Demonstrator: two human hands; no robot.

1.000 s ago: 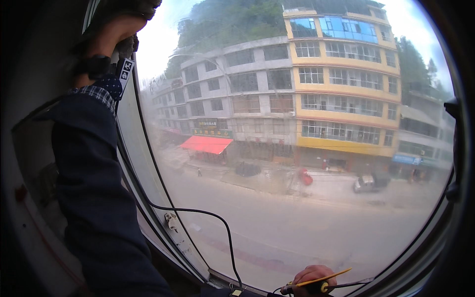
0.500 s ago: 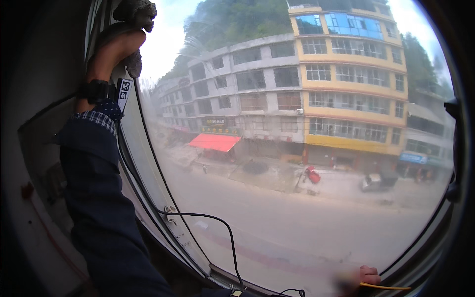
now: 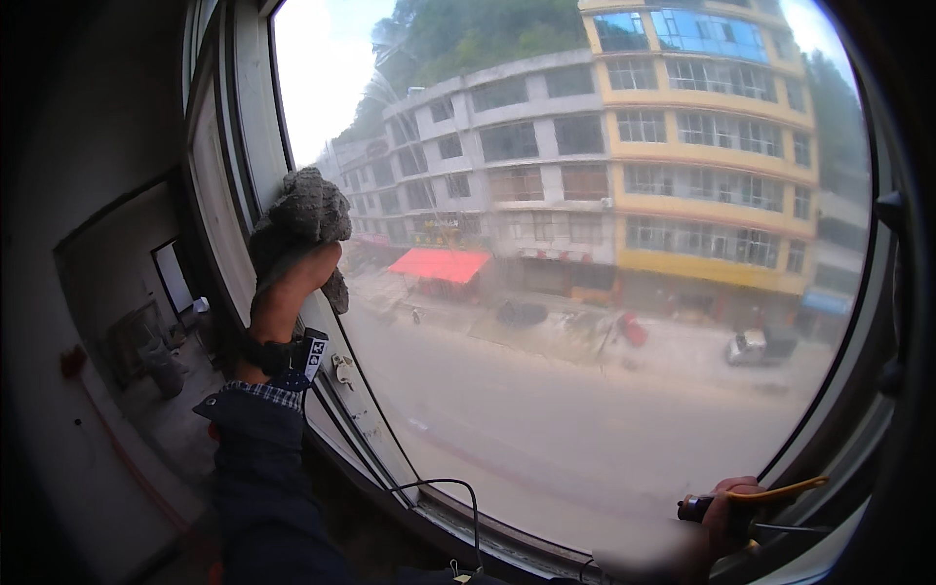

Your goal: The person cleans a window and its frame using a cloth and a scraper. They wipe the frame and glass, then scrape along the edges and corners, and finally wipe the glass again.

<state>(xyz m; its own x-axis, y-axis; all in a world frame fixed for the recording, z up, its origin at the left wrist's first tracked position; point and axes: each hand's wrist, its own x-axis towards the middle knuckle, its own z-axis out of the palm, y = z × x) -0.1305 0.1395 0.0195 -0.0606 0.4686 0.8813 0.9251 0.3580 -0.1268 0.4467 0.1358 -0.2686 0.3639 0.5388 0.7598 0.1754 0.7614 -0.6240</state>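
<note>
My left hand is closed round a bunched grey cleaning rag that rests against the white window frame, along the left edge of the glass. Parts of the rag stick out above and below the fingers. A dark band and a patterned tag sit at that wrist. Low on the right, my right hand is wrapped round a tool with a yellow and black handle. A thin metal rod shows beneath it. What kind of tool it is, I cannot make out.
A large hazy window pane fills the middle; a street and buildings lie beyond it. A black cable loops over the lower sill. At left, a room with a dark bin shows through an opening. A latch sits on the frame.
My left hand has slid down the frame with the rag. My right hand has risen slightly, and more of the yellow-handled tool shows. The view has shifted a little.
</note>
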